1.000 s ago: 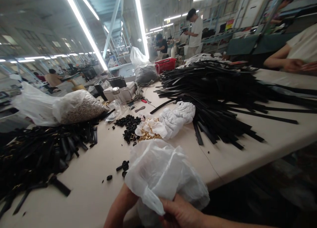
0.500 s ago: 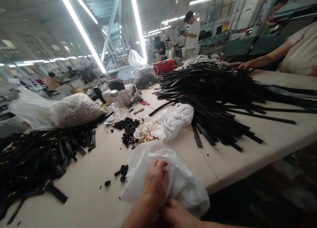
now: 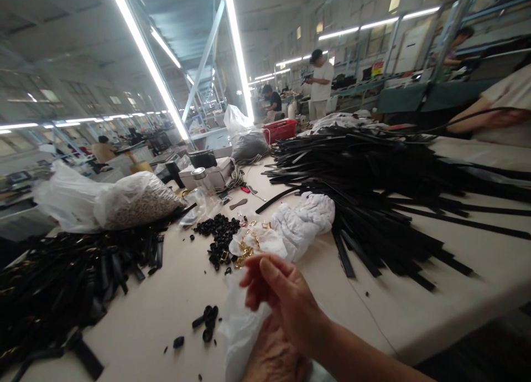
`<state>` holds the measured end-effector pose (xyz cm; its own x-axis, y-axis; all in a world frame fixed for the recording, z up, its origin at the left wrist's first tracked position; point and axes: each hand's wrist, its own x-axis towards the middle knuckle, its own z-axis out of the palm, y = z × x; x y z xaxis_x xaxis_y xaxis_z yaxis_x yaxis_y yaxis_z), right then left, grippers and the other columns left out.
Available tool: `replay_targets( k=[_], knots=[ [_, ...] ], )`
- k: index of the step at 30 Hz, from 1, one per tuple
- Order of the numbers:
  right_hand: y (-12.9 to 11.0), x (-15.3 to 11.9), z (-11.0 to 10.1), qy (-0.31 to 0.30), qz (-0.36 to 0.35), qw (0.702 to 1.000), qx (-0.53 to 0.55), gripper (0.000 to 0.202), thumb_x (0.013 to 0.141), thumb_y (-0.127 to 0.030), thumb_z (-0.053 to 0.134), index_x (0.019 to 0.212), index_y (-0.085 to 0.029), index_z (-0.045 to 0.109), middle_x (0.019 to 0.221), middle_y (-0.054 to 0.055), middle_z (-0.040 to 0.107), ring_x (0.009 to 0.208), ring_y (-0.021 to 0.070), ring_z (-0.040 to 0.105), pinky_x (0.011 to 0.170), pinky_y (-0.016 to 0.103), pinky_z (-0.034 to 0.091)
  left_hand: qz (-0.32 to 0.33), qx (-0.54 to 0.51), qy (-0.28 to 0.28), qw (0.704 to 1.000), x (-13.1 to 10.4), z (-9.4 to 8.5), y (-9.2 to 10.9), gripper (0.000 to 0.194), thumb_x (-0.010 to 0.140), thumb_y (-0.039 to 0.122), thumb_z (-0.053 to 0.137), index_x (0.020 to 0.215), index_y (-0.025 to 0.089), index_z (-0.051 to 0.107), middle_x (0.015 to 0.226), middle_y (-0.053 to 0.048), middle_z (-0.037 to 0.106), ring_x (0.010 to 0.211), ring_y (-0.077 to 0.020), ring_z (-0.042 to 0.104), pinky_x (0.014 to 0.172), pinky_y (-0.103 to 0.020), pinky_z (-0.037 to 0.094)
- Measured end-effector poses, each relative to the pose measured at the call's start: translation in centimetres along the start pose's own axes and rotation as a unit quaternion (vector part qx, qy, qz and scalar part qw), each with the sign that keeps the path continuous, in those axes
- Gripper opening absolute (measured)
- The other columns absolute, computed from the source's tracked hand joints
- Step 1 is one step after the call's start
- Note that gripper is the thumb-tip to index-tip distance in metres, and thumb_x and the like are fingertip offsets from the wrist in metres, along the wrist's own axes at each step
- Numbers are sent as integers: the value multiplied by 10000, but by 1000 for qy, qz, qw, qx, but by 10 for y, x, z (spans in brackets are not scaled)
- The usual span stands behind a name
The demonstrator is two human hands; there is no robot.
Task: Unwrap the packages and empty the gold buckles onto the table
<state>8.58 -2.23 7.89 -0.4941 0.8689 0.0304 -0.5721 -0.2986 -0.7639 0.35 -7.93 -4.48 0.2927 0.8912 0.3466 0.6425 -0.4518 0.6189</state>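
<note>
My right hand (image 3: 286, 299) is raised above the white plastic bag (image 3: 238, 324), its fingers curled toward the thumb just in front of the gold buckles (image 3: 245, 249); anything in them is too blurred to tell. Beneath it, my left hand (image 3: 271, 351) lies against the bag at the bottom edge, with its fingers hidden. Small black loops (image 3: 219, 232) form a pile left of the buckles. A crumpled white cloth (image 3: 307, 218) lies behind my right hand. Several more black loops (image 3: 208, 318) are scattered left of the bag.
Long black straps (image 3: 373, 171) cover the table's right side, and black strap pieces (image 3: 99, 260) with gold parts the left. A filled plastic bag (image 3: 141, 199), a glass jar (image 3: 200, 177) and a red basket (image 3: 282, 130) stand behind. A person's arm (image 3: 477, 113) holds a strap at the far right.
My right hand has risen from beneath my left hand toward the buckles, and my left hand has moved lower. The person's hand at the right has drawn back with a strap. The view has shifted slightly.
</note>
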Motion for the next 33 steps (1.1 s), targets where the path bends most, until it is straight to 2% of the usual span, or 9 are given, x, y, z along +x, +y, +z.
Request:
replay_targets(
  k=[4,8,13,17,19,22,25,27,33],
  knots=[
    [6,49,-30,126,-235,960,-84,360,898,-520,580,1002,-179,633,793,13,636,592,102,584,530,216,454,-7,65,-153,986,2,3,-5,794,724,315,719,1457,375,419,1433,-53,549,1308,-375,495,1067,-529,459],
    [36,77,-78,273,-251,912,-175,394,912,-519,519,1087,-175,596,960,69,636,750,152,609,602,261,503,-24,60,-183,981,-4,10,-27,788,732,399,771,1446,379,438,1474,-61,503,1361,-376,433,1096,-494,429],
    [43,85,-102,316,-257,890,-208,447,922,-509,471,1209,-179,562,1265,145,577,1071,236,594,842,376,523,101,-71,-109,986,21,-32,-18,351,887,390,614,1211,258,650,1151,-120,715,1122,-276,654,961,-377,543],
    [40,85,-98,314,-262,894,-181,472,959,-499,422,1304,-187,505,1403,150,496,1236,246,515,995,425,456,28,-112,25,993,79,-97,13,209,914,176,535,1036,224,697,1021,-89,740,966,-202,694,868,-320,557],
    [38,84,-97,329,-269,888,-174,499,968,-500,409,1352,-187,466,1449,147,461,1307,248,463,1077,451,386,-14,-106,72,992,113,-112,12,179,913,166,542,964,210,708,962,-68,741,912,-185,691,827,-298,550],
    [34,83,-98,342,-277,880,-181,517,975,-495,415,1389,-188,444,1497,130,420,1389,245,376,1167,464,258,5,-49,60,997,156,-104,-12,199,911,153,532,987,201,709,1033,-75,729,978,-194,666,894,-328,513],
    [31,81,-100,346,-275,879,-182,526,981,-502,402,1405,-192,438,1519,115,399,1416,243,339,1184,452,227,28,39,-45,998,177,-81,-39,156,916,229,570,954,200,718,1004,-69,720,945,-199,653,871,-319,497],
    [30,80,-101,351,-269,878,-183,539,981,-509,393,1415,-191,432,1523,115,399,1412,247,348,1172,446,252,18,90,-83,992,179,-71,-50,215,925,285,566,796,182,704,863,-56,694,816,-181,639,775,-284,490],
    [30,81,-97,346,-278,879,-175,544,978,-517,413,1424,-206,449,1515,107,419,1403,261,364,1166,469,252,-32,156,-64,985,158,-70,-65,272,894,253,563,634,183,602,741,-33,611,705,-160,579,664,-263,428]
  ],
)
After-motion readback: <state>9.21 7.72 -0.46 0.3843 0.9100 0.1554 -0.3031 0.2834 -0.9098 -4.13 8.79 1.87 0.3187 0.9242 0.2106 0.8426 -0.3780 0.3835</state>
